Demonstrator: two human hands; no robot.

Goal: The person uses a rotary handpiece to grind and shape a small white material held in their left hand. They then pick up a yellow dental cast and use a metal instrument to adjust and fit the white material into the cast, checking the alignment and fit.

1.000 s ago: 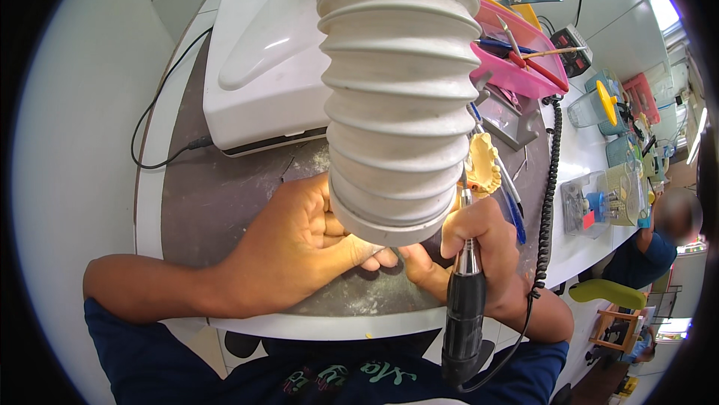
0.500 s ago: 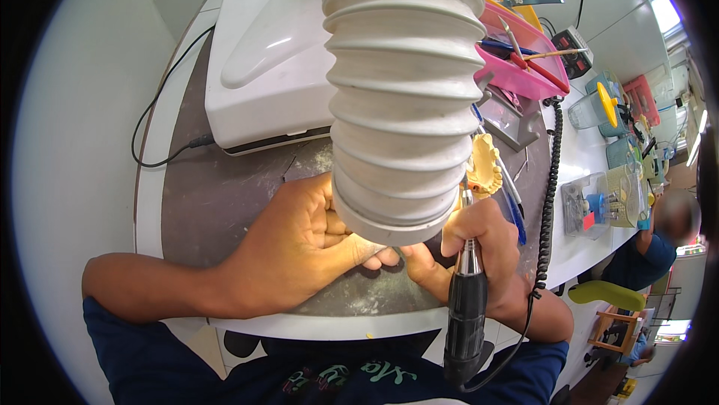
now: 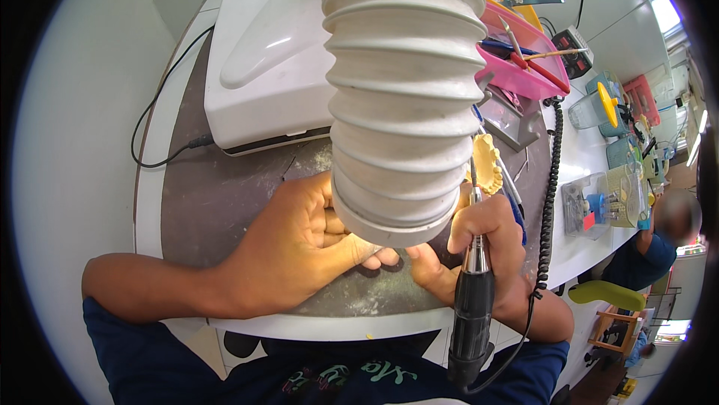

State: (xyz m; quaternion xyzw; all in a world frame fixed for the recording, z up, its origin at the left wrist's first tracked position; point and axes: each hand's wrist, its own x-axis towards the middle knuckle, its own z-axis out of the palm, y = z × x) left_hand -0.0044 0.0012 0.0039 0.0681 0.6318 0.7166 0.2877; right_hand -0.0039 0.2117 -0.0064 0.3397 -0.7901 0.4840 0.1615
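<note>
While the right hand [image 3: 494, 236] grips a black and silver handpiece [image 3: 473, 296], the left hand [image 3: 292, 248] curls beneath a ribbed hose [image 3: 404, 105].

Nearest are the person's dark blue sleeves [image 3: 146, 352], with bare forearms reaching over the white edge of a table. The handpiece stands in the right fist at the table's front edge, its thick black end toward the body and its slim silver end pointing away. A thin cable leaves its base. The right thumb stretches inward, just beside the left fingertips. The left hand is half closed, thumb against fingers; the wide, off-white hose hides part of it, so I cannot tell whether it holds anything.

Pale powder dusts the grey worktop [image 3: 210, 218]. Beyond the right hand lies a yellowish dental cast [image 3: 485, 167], partly behind the hose; whether the handpiece's tip touches it is unclear. A black coiled cord [image 3: 552, 180] runs to the right of it.

Farther back, a rounded white machine [image 3: 262, 68] sits left of the hose, and a pink tray [image 3: 524, 83] of tools sits right. Off to the far right, past clear containers [image 3: 580, 218], are a green chair [image 3: 608, 294] and another person [image 3: 636, 263] in dark blue.
</note>
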